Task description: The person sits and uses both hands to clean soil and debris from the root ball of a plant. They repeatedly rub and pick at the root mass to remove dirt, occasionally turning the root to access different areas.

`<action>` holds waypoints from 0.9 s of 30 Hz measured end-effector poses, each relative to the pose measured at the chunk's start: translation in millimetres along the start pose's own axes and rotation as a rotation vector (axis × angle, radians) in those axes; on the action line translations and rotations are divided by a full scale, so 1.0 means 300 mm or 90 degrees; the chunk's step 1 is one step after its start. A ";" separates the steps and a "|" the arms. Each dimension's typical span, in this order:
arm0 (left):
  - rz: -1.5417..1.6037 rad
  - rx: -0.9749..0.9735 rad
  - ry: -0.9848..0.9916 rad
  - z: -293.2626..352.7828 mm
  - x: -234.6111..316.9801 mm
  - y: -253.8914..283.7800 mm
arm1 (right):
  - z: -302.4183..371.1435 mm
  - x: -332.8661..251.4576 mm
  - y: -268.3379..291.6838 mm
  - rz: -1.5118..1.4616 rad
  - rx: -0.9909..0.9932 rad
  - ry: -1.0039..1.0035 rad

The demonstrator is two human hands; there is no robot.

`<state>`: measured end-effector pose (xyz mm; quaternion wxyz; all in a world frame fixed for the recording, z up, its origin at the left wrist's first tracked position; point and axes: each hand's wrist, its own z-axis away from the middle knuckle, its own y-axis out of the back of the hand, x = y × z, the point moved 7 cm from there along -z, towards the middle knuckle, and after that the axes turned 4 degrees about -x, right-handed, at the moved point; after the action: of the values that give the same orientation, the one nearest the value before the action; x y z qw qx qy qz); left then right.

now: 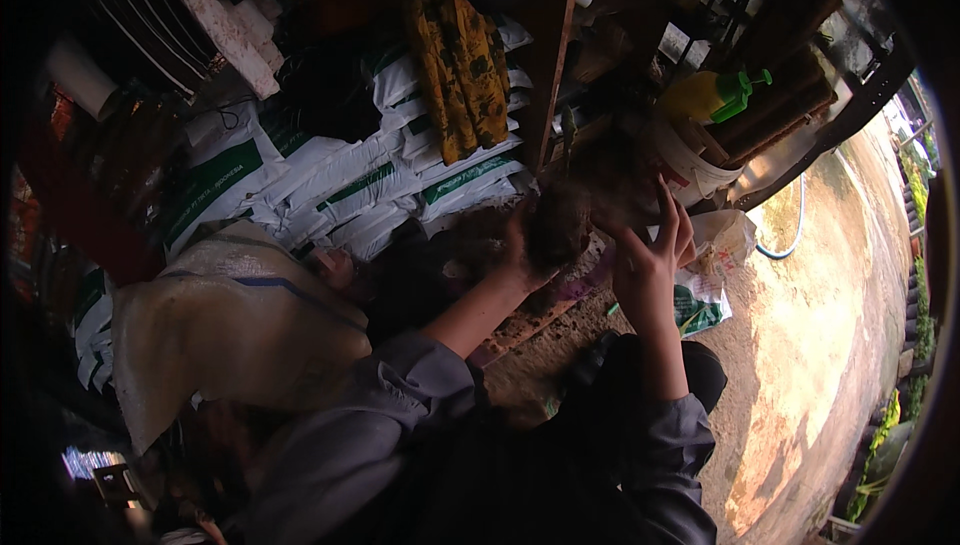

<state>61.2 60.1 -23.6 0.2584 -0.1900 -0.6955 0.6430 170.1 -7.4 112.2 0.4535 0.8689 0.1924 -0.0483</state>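
In front of me, my left hand [525, 243] is curled against the side of a dark brown clump [560, 227] that looks like soil; most of its fingers are hidden by the clump and the shade. My right hand [650, 250] is just right of the clump, fingers apart and slightly bent, the tips smeared by motion. Nothing shows in its grasp. Below both hands lies a soil-strewn purplish edge [590, 283], with loose dark crumbs on it and on the ground.
White and green sacks [345, 180] are stacked at the left, a patterned yellow cloth [460, 75] draped over them. A beige sack [230, 315] bulges nearer me. At the right stand a white bucket [690, 160] and a yellow sprayer bottle [700, 95]; a pale hose [795, 230] curves over sunlit ground.
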 end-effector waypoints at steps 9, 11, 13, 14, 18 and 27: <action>-0.115 0.098 -0.062 0.033 0.037 0.003 | 0.067 -0.094 -0.140 0.127 -0.062 0.121; -0.095 0.071 -0.046 0.034 0.049 0.015 | 0.055 -0.096 -0.150 0.095 -0.055 0.097; -0.058 0.045 -0.037 0.034 0.052 0.012 | 0.063 -0.093 -0.137 0.082 -0.031 0.106; -0.032 0.033 -0.036 0.034 0.049 0.001 | 0.065 -0.084 -0.139 0.080 -0.045 0.102; 0.036 -0.036 -0.031 0.037 0.072 0.026 | 0.061 -0.087 -0.108 0.031 0.018 0.089; 0.025 -0.109 -0.051 0.040 0.048 -0.075 | 0.082 -0.077 -0.120 -0.023 0.095 0.068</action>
<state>44.1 56.9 0.0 0.2002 -0.1992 -0.7538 0.5933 137.3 -15.5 76.1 0.3754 0.8981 0.2278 -0.0242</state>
